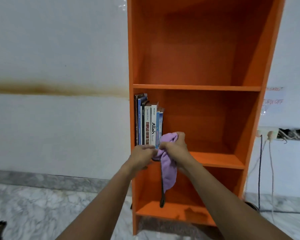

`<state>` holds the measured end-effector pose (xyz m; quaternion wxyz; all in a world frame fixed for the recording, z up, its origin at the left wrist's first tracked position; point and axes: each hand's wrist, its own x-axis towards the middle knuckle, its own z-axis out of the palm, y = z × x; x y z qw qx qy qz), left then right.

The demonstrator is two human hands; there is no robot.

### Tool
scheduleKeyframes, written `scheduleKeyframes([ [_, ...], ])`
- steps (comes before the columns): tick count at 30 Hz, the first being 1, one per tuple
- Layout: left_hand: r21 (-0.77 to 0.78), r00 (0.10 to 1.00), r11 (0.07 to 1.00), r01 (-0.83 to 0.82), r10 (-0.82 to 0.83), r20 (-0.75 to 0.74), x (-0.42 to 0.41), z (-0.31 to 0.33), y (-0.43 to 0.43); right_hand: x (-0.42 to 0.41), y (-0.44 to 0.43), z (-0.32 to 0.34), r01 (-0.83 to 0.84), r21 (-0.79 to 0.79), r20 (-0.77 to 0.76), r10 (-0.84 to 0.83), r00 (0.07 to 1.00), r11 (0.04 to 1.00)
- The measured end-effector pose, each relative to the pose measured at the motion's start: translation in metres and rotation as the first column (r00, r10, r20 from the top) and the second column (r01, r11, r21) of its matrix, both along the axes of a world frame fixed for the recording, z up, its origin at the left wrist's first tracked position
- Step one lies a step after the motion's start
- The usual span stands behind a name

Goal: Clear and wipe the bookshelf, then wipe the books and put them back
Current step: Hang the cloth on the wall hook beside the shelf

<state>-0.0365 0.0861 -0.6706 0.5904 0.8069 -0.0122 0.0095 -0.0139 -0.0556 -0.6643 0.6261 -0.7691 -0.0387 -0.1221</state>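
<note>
Your left forearm [100,201] and right forearm [223,193] reach up from the bottom edge and meet in front of the orange bookshelf [197,87]. Right hand [175,146] fisted tight around a purple cloth [168,172], bunched top poking above the knuckles, rest hanging down past the middle shelf edge. Left hand [142,153] touches the cloth's bunched end just beside the right hand; fingers blurred, cannot tell if it pinches or only touches. Dark strip [162,196] hangs below the cloth toward the bottom shelf. Books [148,122] stand upright in a row, packed against the left wall of the middle compartment, right behind your hands. Top compartment holds nothing visible. Marble floor [42,205] below, white wall [59,49] to the left with a brown stain band. Cables [260,170] hang from a socket to the right of the shelf.
</note>
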Motion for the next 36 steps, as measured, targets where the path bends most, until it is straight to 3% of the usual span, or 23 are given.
scheduleKeyframes([
  [2, -0.085, 0.989, 0.985, 0.149, -0.149, 0.003, -0.031, 0.022, 0.001, -0.026, 0.001, 0.026, -0.035, 0.083, 0.036, 0.032, 0.999, 0.996],
  [5, -0.121, 0.976, 0.97, 0.21, -0.202, 0.08, -0.062, 0.05, 0.013, -0.053, -0.003, 0.06, -0.061, 0.136, 0.081, 0.051, 0.995, 0.989],
  [10, -0.123, 0.973, 0.992, 0.015, 0.014, 0.232, -0.054, 0.087, 0.036, -0.048, -0.011, 0.09, -0.218, 0.128, 0.046, 0.214, 0.976, 0.968],
  [15, -0.337, 0.9, 0.921, -0.197, 0.306, 0.312, -0.003, 0.089, 0.067, -0.003, 0.0, 0.087, -0.299, 0.05, -0.012, 0.3, 0.954, 0.953],
  [19, -0.44, 0.906, 0.877, -0.194, 0.332, 0.261, 0.054, 0.102, 0.097, 0.052, 0.026, 0.092, -0.413, -0.043, -0.133, 0.404, 0.905, 0.91],
  [22, -0.348, 0.906, 0.905, -0.244, 0.34, 0.25, 0.08, 0.127, 0.113, 0.075, 0.049, 0.11, -0.53, -0.147, -0.242, 0.489, 0.838, 0.835],
  [26, -0.286, 0.917, 0.918, -0.276, 0.341, 0.207, 0.095, 0.204, 0.138, 0.092, 0.078, 0.178, -0.559, -0.11, -0.249, 0.522, 0.816, 0.822],
  [30, -0.257, 0.95, 0.936, -0.24, 0.281, 0.139, 0.088, 0.327, 0.173, 0.093, 0.107, 0.298, -0.606, -0.173, -0.284, 0.55, 0.785, 0.776],
  [33, -0.241, 0.969, 0.947, -0.212, 0.236, 0.071, 0.073, 0.424, 0.187, 0.082, 0.129, 0.392, -0.54, -0.336, -0.229, 0.489, 0.842, 0.772],
  [36, -0.252, 0.98, 0.949, -0.192, 0.198, 0.001, 0.057, 0.524, 0.195, 0.068, 0.152, 0.479, -0.443, -0.331, -0.156, 0.414, 0.897, 0.833],
])
